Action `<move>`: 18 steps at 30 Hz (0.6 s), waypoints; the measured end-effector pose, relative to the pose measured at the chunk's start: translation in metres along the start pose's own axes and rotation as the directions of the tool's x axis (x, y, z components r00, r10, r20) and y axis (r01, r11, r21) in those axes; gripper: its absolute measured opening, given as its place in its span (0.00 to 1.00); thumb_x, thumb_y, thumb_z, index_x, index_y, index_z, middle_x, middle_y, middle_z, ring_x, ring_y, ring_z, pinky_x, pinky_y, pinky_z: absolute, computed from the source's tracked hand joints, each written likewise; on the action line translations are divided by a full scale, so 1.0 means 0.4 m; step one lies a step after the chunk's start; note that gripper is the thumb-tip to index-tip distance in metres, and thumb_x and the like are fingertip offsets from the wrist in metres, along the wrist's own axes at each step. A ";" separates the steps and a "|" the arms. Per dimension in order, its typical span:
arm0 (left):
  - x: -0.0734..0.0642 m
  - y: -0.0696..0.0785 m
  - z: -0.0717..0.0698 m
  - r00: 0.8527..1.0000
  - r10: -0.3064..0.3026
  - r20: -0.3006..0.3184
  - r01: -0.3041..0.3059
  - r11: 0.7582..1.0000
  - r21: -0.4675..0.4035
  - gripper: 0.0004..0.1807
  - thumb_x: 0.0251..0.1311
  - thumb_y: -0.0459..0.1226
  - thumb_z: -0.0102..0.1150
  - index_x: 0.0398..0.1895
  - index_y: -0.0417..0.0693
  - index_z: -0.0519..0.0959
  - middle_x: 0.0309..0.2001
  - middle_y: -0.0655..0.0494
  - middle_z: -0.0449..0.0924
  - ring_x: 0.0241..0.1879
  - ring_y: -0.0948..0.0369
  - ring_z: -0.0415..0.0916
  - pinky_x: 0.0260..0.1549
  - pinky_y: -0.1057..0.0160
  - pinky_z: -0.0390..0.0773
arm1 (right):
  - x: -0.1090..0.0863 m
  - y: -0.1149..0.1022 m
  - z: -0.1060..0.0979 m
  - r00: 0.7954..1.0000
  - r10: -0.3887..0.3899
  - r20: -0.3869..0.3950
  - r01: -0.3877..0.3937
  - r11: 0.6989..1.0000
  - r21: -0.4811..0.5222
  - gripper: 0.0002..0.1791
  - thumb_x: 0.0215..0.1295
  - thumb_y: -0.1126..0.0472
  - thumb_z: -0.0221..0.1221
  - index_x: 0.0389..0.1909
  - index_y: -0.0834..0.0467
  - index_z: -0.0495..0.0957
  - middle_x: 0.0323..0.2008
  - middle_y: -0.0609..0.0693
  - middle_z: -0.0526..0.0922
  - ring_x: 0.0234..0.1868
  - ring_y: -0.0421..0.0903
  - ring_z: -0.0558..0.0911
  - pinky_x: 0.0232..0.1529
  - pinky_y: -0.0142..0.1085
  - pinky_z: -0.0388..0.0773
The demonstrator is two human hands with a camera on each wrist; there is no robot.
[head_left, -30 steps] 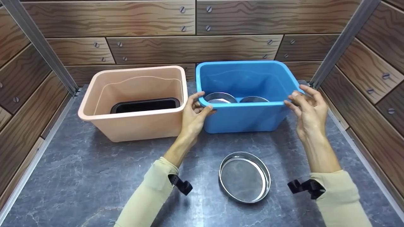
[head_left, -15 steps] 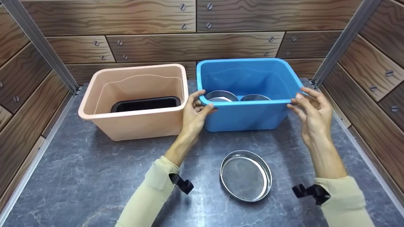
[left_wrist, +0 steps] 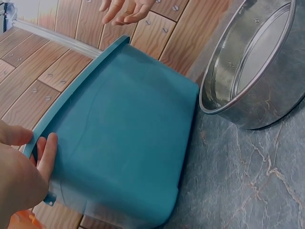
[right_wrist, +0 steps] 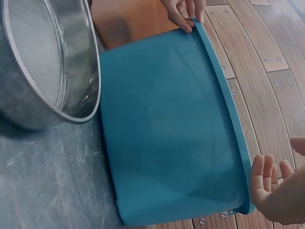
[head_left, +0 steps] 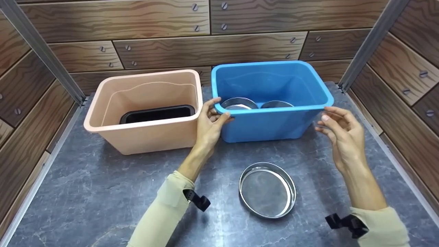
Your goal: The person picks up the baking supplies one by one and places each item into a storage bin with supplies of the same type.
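Observation:
My left hand (head_left: 208,132) grips the front left corner of the blue plastic bin (head_left: 267,126), its thumb on the near side of the rim. By the bin's front right corner is my right hand (head_left: 349,140), fingers loosely bent and holding nothing; in the right wrist view its fingertips (right_wrist: 258,164) are right beside the rim. Two round metal sieves, one at the left (head_left: 239,102) and one at the right (head_left: 277,103), sit inside the blue bin, partly hidden by its front wall. Another round steel sieve (head_left: 264,192) lies on the table in front.
A peach plastic bin (head_left: 154,139) stands close on the left of the blue one, with a black tray (head_left: 157,114) inside. The grey marbled table (head_left: 103,192) is enclosed by wood-patterned walls (head_left: 164,51).
My right hand has come off the blue bin's rim and drawn slightly right and toward me. The left hand keeps its grip on the near left corner.

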State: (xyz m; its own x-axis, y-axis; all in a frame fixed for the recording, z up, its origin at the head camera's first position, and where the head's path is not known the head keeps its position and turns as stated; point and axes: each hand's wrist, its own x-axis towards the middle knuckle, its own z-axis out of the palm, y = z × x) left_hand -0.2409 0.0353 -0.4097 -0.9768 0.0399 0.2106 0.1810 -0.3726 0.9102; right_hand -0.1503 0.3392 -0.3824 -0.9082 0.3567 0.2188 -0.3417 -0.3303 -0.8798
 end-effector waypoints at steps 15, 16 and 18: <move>0.001 0.001 -0.004 1.000 0.014 0.012 -0.014 1.000 -0.023 0.29 0.64 0.18 0.61 0.69 0.33 0.69 0.40 0.48 0.73 0.36 0.59 0.78 0.49 0.54 0.91 | -0.054 0.033 -0.091 0.960 0.149 0.238 -0.089 0.965 -0.248 0.18 0.72 0.75 0.59 0.61 0.71 0.75 0.49 0.56 0.82 0.46 0.46 0.84 0.50 0.36 0.89; 0.001 0.001 -0.004 1.000 0.011 0.013 -0.011 1.000 -0.024 0.29 0.64 0.18 0.61 0.69 0.33 0.69 0.40 0.48 0.73 0.37 0.59 0.78 0.49 0.54 0.91 | -0.056 0.037 -0.096 0.958 0.158 0.241 -0.094 0.961 -0.259 0.18 0.72 0.75 0.59 0.61 0.71 0.74 0.48 0.55 0.82 0.46 0.45 0.84 0.49 0.36 0.89; 0.002 -0.002 -0.005 1.000 0.009 0.013 -0.009 1.000 -0.021 0.29 0.64 0.18 0.61 0.69 0.34 0.69 0.40 0.49 0.73 0.36 0.59 0.78 0.49 0.54 0.91 | -0.061 0.044 -0.104 0.949 0.184 0.255 -0.109 0.953 -0.283 0.19 0.72 0.75 0.59 0.62 0.71 0.74 0.48 0.55 0.82 0.46 0.45 0.84 0.50 0.36 0.89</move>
State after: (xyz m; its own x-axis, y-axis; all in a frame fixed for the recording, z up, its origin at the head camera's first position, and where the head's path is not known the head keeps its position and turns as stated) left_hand -0.2419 0.0339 -0.4109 -0.9734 0.0486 0.2237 0.1873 -0.3923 0.9005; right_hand -0.1240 0.3610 -0.4207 -0.9866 0.0546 0.1536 -0.1587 -0.1063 -0.9816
